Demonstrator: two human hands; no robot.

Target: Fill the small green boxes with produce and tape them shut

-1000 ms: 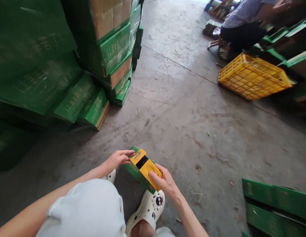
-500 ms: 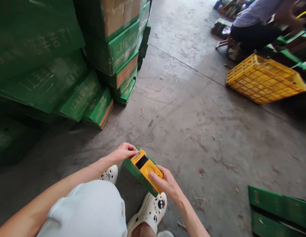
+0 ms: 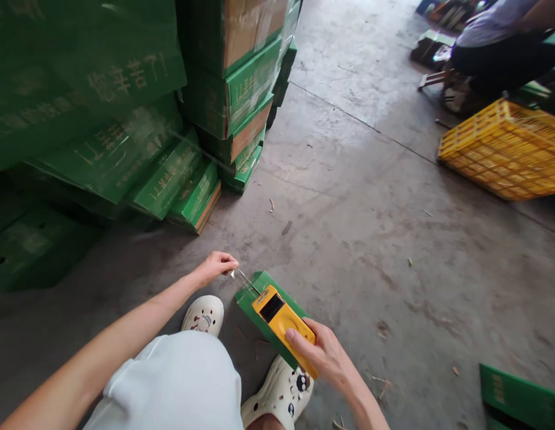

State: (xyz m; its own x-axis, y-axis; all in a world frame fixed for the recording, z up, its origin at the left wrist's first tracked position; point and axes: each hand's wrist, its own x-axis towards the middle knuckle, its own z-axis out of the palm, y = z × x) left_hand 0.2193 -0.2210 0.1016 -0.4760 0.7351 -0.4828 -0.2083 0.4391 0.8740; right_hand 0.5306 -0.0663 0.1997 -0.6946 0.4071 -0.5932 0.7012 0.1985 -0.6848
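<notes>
My right hand (image 3: 321,348) is wrapped around a yellow handheld device (image 3: 284,325) with a dark rectangular window, its thumb on the yellow face. Right under the device is a narrow green box (image 3: 255,315); whether the right fingers also grip the box is hidden. Pinched between the fingertips of my left hand (image 3: 218,266) is the end of a thin clear strip (image 3: 245,279). The strip stretches from those fingers toward the device's top end, above the box's far end. Both hands are in front of my knees, over the floor.
Stacks of green cartons (image 3: 248,86) rise at the left. A yellow plastic crate (image 3: 501,152) lies at the right, near a crouching person (image 3: 496,45). Green cardboard (image 3: 519,391) is at lower right. My white clogs (image 3: 281,391) stand on the concrete floor (image 3: 349,239).
My left hand has moved away from the device's top end, and a clear strip now shows between them. The right hand still holds the device. The whole view has shifted.
</notes>
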